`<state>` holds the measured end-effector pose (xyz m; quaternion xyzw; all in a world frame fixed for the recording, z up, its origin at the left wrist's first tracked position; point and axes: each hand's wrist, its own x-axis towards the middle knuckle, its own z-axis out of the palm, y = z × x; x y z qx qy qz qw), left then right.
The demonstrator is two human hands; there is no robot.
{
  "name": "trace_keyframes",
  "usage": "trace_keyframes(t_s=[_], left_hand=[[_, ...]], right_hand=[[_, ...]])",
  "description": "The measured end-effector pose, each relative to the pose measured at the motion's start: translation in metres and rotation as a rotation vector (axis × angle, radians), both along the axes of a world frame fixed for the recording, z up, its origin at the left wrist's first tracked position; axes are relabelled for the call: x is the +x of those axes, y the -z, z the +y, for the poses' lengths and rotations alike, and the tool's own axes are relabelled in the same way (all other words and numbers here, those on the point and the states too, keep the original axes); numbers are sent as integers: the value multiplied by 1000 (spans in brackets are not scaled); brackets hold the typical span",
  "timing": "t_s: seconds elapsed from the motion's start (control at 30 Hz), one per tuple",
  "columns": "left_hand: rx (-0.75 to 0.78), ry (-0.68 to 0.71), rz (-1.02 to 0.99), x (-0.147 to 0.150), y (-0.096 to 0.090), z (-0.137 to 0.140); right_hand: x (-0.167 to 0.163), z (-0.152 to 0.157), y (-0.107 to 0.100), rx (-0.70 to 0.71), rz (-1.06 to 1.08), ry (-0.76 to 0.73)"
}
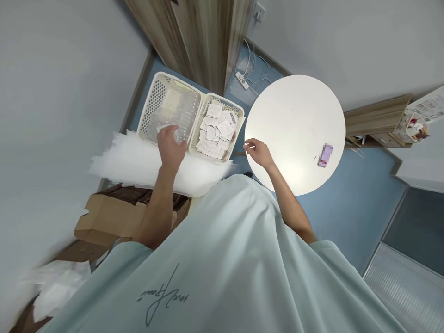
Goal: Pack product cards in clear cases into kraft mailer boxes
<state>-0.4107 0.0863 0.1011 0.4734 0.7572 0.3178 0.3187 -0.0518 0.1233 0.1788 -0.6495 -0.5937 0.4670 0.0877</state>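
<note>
My left hand (171,147) reaches over the left white basket (150,99), its thumb and fingers apart. Clear plastic pieces (187,108) lie in that basket, right by the fingertips; whether they touch is hard to see. My right hand (257,151) hovers at the near left edge of the round white table (294,106). Its fingers are curled with the tips close together, and anything between them is too small to make out. Beside the left basket, a second white basket (239,110) holds a pile of white printed cards (217,129).
White sheets (166,171) lie under and in front of the baskets. An open cardboard box (111,215) stands at the lower left. A blurred purple object (325,155) rests on the table. A power strip (242,80) with cables lies on the blue floor by the wooden cabinet (204,41).
</note>
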Motion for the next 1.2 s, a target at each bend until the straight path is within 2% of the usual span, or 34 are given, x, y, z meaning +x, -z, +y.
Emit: trace_keyframes(t_s=[0.1, 0.2, 0.37, 0.57, 0.7, 0.77, 0.87, 1.07, 1.2], left_hand=[[-109, 109, 100, -37, 6, 9], [-217, 227, 143, -53, 11, 15], [-242, 287, 174, -57, 13, 18], [-273, 367, 230, -67, 10, 24], [-270, 321, 249, -61, 0, 26], [-236, 290, 249, -48, -9, 26], [-179, 298, 210, -12, -27, 24], [-41, 508, 19, 90, -70, 12], [32, 636, -79, 157, -102, -3]], right_hand=[[-19, 9, -7, 50, 1, -65], [-31, 14, -10, 80, -8, -106], [-34, 10, -11, 76, -27, -105], [-23, -2, -8, 56, -7, -74], [-10, -11, -7, 45, 21, -44], [-2, -14, -8, 44, 40, -32], [8, -20, -11, 43, 103, -29], [33, -29, -19, 1, 297, -91], [64, -40, -29, 55, 415, -121]])
